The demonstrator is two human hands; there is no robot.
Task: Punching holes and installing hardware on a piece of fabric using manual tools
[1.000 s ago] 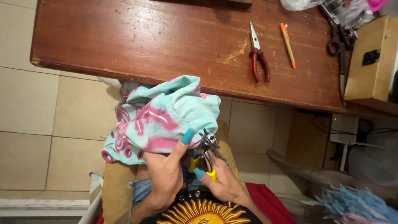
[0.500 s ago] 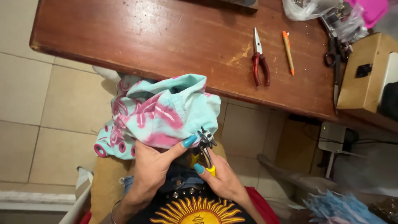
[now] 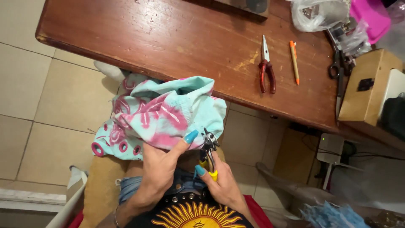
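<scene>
Two hands work close together over the person's lap, below the near edge of the bench (image 3: 168, 38). The left hand (image 3: 162, 166) bunches a turquoise-and-pink garment (image 3: 164, 116), thumb pressed on its hem, apparently to keep one small patch of cloth flat and taut. That grip is clenched on the fabric. The right hand (image 3: 223, 185) is wrapped around the yellow handles of a punch plier (image 3: 208, 150), whose metal head sits at the held hem, just beside the thumb; this grip grasps the tool. Pink rings line the garment's lower left edge, which hangs toward the tiled floor (image 3: 46, 105).

On the bench, toward its right end, red-handled pliers (image 3: 266, 69) and an orange-tipped pen (image 3: 294, 61) lie side by side, near but apart. At the far right corner sit a clear plastic bag (image 3: 316, 14) and a bright pink pouch (image 3: 373, 19), with black scissors (image 3: 338, 69) just below them. A tan box-shaped object (image 3: 367, 90) with a small black patch on its side stands by the right edge.
</scene>
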